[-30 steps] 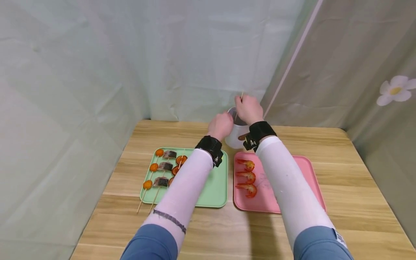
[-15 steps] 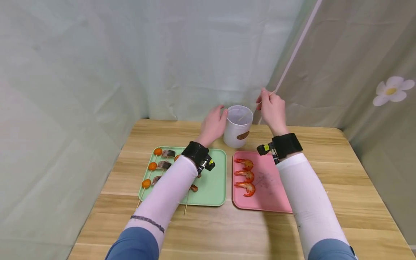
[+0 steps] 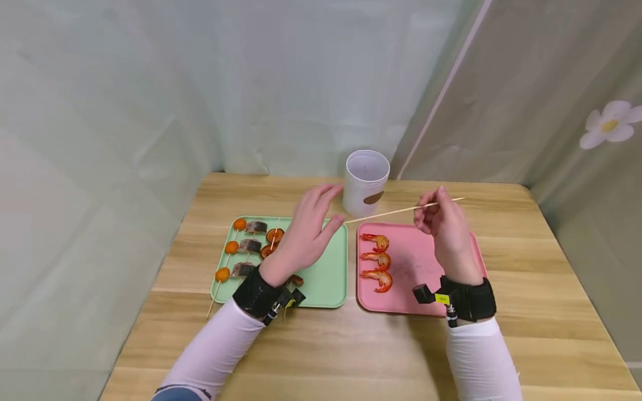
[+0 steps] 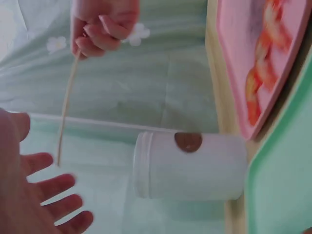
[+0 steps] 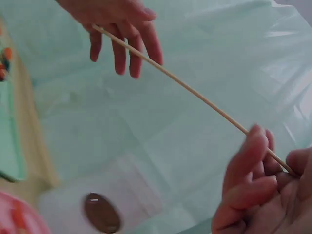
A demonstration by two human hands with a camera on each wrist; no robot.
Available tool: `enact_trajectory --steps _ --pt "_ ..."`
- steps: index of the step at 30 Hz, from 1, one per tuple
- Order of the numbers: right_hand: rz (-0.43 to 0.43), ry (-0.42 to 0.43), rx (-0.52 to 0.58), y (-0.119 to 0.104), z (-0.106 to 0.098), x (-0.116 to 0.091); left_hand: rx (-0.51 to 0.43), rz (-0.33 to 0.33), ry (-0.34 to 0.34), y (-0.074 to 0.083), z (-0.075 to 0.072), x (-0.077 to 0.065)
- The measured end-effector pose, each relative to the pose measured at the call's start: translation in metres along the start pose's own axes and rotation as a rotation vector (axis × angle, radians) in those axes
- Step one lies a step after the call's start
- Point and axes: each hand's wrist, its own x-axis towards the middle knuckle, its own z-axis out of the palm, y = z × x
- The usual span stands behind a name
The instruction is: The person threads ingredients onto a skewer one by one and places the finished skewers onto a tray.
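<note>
In the head view my right hand [image 3: 443, 236] pinches a thin bamboo skewer [image 3: 386, 213] near one end, above the pink tray [image 3: 426, 295]. The bare stick slants left. Its far tip lies right by the thumb of my left hand [image 3: 311, 231], which is held with fingers spread over the green tray [image 3: 326, 284]. From the left wrist, the skewer [image 4: 67, 107] hangs from the curled right fingers towards the open left hand [image 4: 34, 185]. Shrimp [image 3: 377, 262] lie in a column on the pink tray's left side.
A white canister [image 3: 357, 195] with a brown oval label stands behind the trays, by the curtain [image 3: 301, 100]. Skewered orange balls [image 3: 231, 248], grey-skinned fish pieces [image 3: 249, 246] and round brown slices [image 3: 275, 235] lie on the green tray, partly behind the left hand. Some sticks overhang its front rim.
Both hands were at the canister. My right hand has drawn the skewer out and brought it right and down, turning it nearly level. The left hand has left the canister, moving left and nearer.
</note>
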Motion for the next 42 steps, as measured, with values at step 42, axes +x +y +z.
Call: enact_trajectory --steps 42 --pt "0.249 -0.485 -1.189 0.068 -0.001 -0.044 -0.065 -0.147 -0.117 -0.014 -0.015 -0.063"
